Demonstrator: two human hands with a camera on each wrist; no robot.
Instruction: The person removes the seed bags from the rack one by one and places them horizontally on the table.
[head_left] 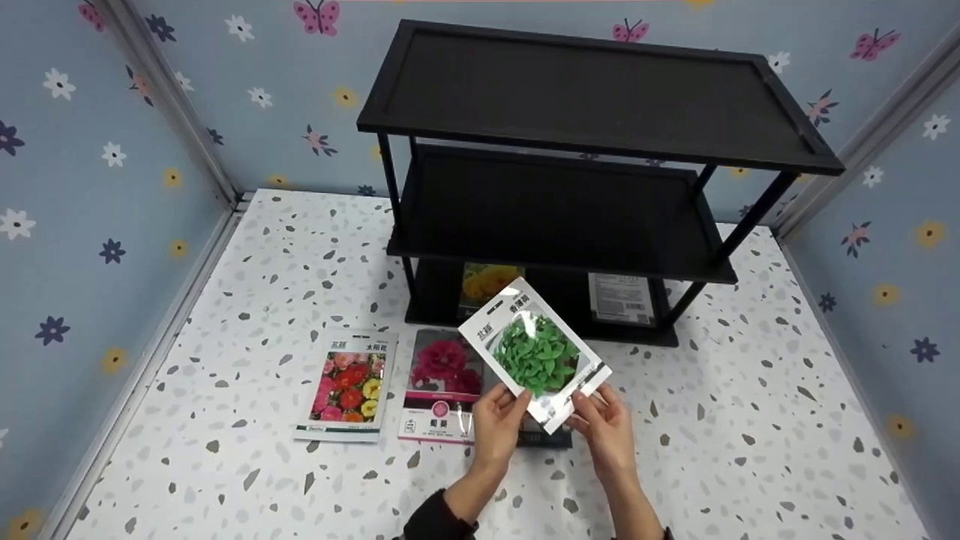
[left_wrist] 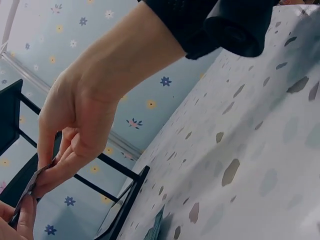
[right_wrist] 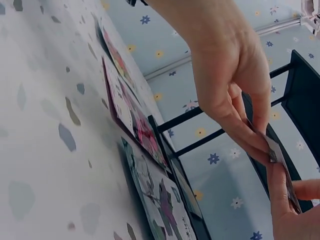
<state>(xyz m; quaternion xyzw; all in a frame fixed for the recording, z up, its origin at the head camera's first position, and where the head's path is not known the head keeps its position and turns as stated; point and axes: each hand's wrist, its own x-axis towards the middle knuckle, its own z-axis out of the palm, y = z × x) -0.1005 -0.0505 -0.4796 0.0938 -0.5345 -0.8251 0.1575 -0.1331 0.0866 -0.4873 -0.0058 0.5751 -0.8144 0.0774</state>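
A seed packet (head_left: 536,352) with a picture of green leaves is held tilted above the table, in front of the shelf. My left hand (head_left: 496,429) pinches its lower left edge between thumb and fingers. At the bottom right corner, my right hand (head_left: 606,431) grips it the same way. Both wrist views show the packet edge-on, thin between the fingertips. Beneath the hands lie a pink-flower seed packet (head_left: 439,416) and a dark-edged packet (right_wrist: 160,195), largely covered in the head view. Farther left lies a seed packet with red and yellow flowers (head_left: 349,386).
A black three-tier shelf (head_left: 555,210) stands behind the packets. On its bottom tier lie a yellow-flower packet (head_left: 487,283) and a packet with its printed back up (head_left: 621,298). Patterned blue walls (head_left: 97,225) enclose the speckled white table (head_left: 750,420) at the back and sides.
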